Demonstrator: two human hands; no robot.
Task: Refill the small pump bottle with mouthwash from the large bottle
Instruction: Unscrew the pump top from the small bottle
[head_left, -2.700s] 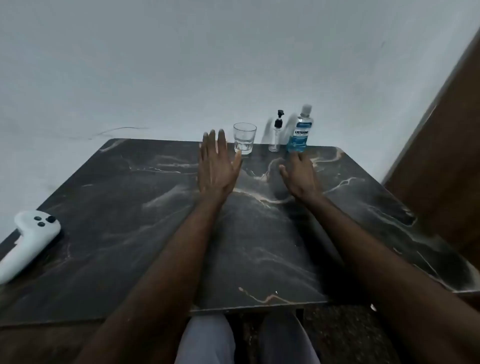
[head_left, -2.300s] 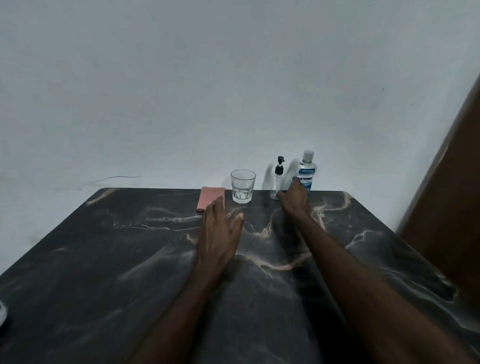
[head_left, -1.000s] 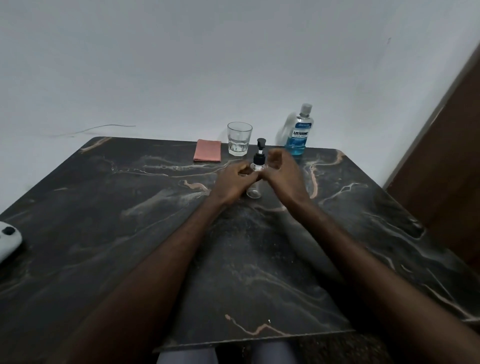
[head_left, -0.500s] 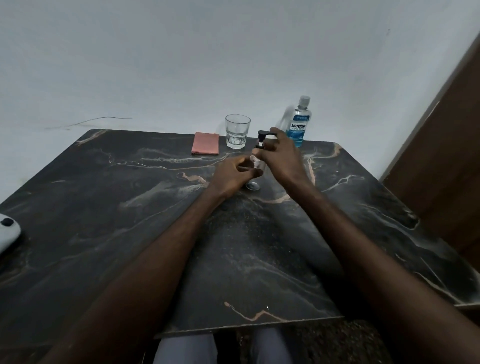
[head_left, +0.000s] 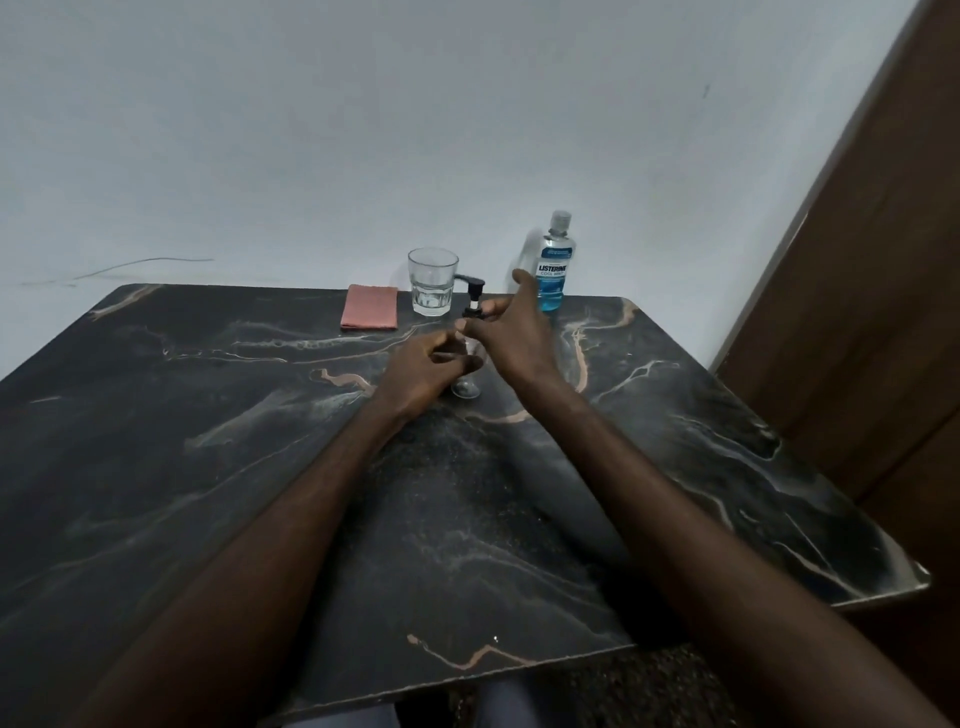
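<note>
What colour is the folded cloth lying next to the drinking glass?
The folded cloth is salmon pink, plain with no pattern, seen in the head view left of the glass.

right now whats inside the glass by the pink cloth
The glass looks clear with no coloured liquid in it; whether a little water sits at the bottom cannot be told. The pump head stands beside it, not inside. Nothing covers its open top.
</note>
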